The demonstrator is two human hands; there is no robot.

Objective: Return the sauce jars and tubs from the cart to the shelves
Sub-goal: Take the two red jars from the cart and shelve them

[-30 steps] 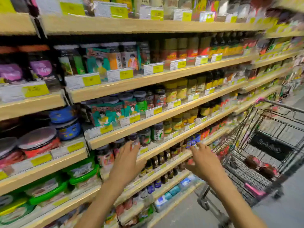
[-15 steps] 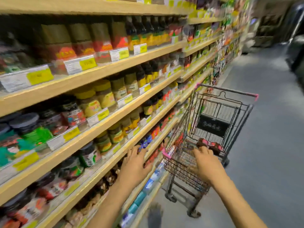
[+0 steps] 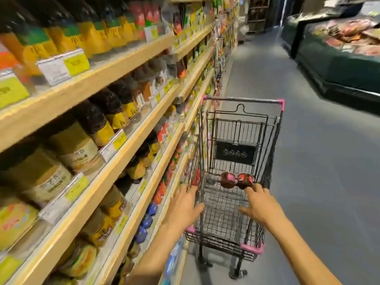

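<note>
Wire cart (image 3: 235, 128) now beneath both hands, shelves (image 3: 123, 145) left behind — left hand (image 3: 185, 206), right hand (image 3: 260, 204) empty, fingers (image 3: 193, 191) slack; right hand nears two jars (image 3: 236, 180) — pickup likely next.

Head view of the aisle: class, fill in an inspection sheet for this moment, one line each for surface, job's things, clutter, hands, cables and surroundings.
Surface: wire cart, basket floor mostly bare mesh.
Job's things: two jars side by side at the basket's far end.
Clutter: nothing seen.
Hands: left hand open by the cart's left wall; right hand open, fingertips close to the jars, contact unclear.
Cables: nothing seen.
Surroundings: stocked shelves on the left, grey floor, chilled display on the right.
</note>
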